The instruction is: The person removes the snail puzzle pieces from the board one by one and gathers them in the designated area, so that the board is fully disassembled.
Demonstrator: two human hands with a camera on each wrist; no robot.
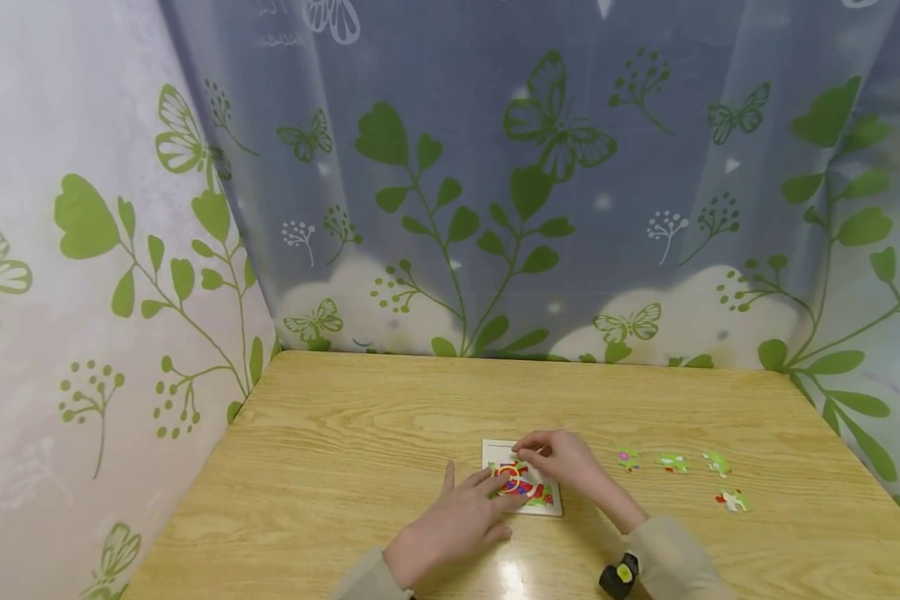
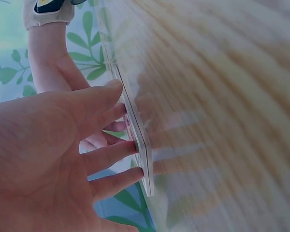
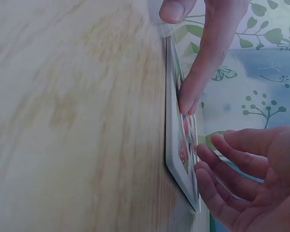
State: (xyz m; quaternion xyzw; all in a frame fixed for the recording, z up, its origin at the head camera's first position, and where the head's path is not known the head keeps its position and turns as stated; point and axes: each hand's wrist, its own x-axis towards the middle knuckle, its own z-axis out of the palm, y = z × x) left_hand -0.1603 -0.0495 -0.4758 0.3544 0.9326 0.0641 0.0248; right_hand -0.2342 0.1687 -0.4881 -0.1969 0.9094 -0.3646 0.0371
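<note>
A jigsaw board (image 1: 553,509) with a white frame and a colourful picture of red, green and blue lies on the table. My left hand (image 1: 459,518) reaches over it from the left with spread, mostly straight fingers, their tips resting on the picture. In the left wrist view its fingers meet the edge of the board (image 2: 146,159). At the board's upper right is my right hand (image 1: 566,460), fingers bent and tips down near the surface. The right wrist view shows the right hand (image 3: 253,174) touching or almost touching the board, with no piece visible between the fingers.
Loose puzzle pieces lie to the right on the wooden table (image 1: 345,433): one with a pink flower (image 1: 627,459), green ones (image 1: 672,462) (image 1: 717,463), and a white and red one (image 1: 733,500). Leaf-patterned curtains (image 1: 450,275) stand behind and beside the table.
</note>
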